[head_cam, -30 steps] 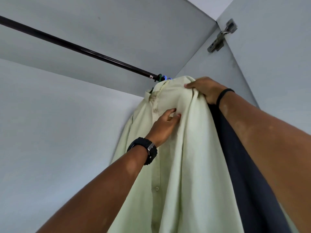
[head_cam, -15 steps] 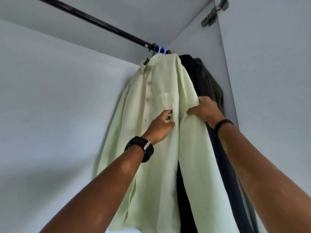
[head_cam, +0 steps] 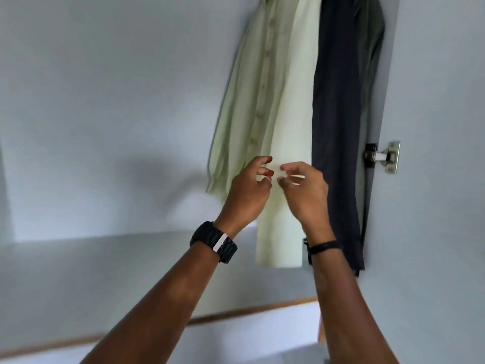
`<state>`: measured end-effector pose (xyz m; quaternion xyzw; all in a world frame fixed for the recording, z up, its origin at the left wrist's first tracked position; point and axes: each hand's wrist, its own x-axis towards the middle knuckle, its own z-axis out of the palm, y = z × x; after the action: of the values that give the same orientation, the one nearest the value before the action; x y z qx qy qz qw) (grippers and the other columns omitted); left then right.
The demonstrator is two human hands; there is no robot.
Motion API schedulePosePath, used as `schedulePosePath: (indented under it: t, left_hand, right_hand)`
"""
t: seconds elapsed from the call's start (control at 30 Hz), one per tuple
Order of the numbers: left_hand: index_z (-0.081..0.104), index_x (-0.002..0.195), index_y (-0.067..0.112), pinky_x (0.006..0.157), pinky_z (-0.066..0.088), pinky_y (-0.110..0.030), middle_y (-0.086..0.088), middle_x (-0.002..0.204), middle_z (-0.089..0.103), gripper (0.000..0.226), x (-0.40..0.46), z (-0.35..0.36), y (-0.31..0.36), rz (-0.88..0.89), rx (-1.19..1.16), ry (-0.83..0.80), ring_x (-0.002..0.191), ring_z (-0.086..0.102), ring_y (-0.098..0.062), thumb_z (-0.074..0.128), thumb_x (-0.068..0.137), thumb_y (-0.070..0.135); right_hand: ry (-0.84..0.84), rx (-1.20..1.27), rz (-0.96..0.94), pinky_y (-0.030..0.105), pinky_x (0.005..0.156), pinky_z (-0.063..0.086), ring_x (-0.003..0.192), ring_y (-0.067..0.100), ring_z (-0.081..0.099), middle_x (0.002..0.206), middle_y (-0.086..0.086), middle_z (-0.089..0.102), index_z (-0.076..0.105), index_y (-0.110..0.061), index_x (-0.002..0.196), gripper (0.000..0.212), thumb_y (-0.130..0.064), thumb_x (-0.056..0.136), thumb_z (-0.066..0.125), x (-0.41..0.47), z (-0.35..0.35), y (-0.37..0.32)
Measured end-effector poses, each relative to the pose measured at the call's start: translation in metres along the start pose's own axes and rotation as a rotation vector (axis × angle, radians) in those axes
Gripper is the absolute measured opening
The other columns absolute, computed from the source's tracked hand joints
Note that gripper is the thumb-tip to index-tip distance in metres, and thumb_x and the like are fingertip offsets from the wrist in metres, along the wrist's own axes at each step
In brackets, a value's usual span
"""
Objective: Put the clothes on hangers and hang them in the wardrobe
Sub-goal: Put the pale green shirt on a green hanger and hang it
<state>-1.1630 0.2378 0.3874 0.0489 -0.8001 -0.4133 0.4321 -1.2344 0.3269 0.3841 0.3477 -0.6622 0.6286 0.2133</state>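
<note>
A pale green shirt (head_cam: 278, 101) hangs inside the wardrobe, its top out of frame. Beside it on the right hang a dark navy garment (head_cam: 338, 127) and an olive one (head_cam: 372, 61) against the side wall. My left hand (head_cam: 246, 190) and my right hand (head_cam: 305, 193) are raised close together in front of the shirt's lower half. Their fingers are loosely curled and hold nothing; the fingertips sit just off the fabric. The rail and the hangers are above the frame's top edge.
The wardrobe's grey back wall (head_cam: 118, 101) fills the left. A shelf floor (head_cam: 105, 258) with a wooden front edge (head_cam: 249, 311) runs below the clothes. A metal door hinge (head_cam: 383, 157) is fixed to the right side panel.
The view has dropped from the rail to the shirt's lower part. Both hands slid down the shirt and let go of the fabric.
</note>
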Motion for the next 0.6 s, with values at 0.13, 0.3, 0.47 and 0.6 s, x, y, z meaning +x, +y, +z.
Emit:
schedulePosePath:
  t: [0.13,0.3,0.47,0.6]
  left_hand:
    - [0.054,0.124,0.024,0.079,0.056,-0.034,0.003,0.109,0.064,0.042,-0.096,0.002,-0.009,-0.159,-0.001,0.177,0.090,0.066,-0.012,0.041,0.092,-0.001]
    - [0.056,0.118,0.026,0.076,0.056,-0.034,0.003,0.102,0.065,0.043,-0.229,-0.021,-0.011,-0.434,-0.019,0.375,0.088,0.068,-0.013,0.041,0.092,-0.004]
    - [0.056,0.117,0.022,0.070,0.053,-0.028,-0.002,0.101,0.065,0.045,-0.374,-0.068,0.013,-0.642,0.049,0.655,0.084,0.066,-0.017,0.038,0.089,-0.008]
    - [0.056,0.119,0.018,0.072,0.054,-0.027,-0.005,0.103,0.065,0.044,-0.504,-0.103,0.053,-0.786,0.124,0.992,0.086,0.066,-0.020,0.035,0.091,-0.009]
  right_hand:
    - [-0.259,0.163,0.126,0.035,0.083,0.056,0.086,0.016,0.067,0.089,-0.002,0.067,0.068,-0.014,0.092,0.024,0.005,0.089,0.053,-0.077,0.001,0.014]
    - [-0.593,0.314,0.288,0.029,0.072,0.059,0.087,0.021,0.068,0.088,0.005,0.069,0.069,-0.011,0.094,0.022,0.005,0.086,0.056,-0.187,0.003,0.006]
    - [-0.973,0.452,0.380,0.028,0.071,0.058,0.081,0.016,0.066,0.086,0.005,0.069,0.069,-0.011,0.093,0.025,0.005,0.084,0.052,-0.313,0.016,-0.036]
    - [-1.355,0.526,0.373,0.027,0.069,0.058,0.077,0.017,0.068,0.083,0.002,0.068,0.069,-0.012,0.093,0.023,0.003,0.085,0.053,-0.426,0.015,-0.092]
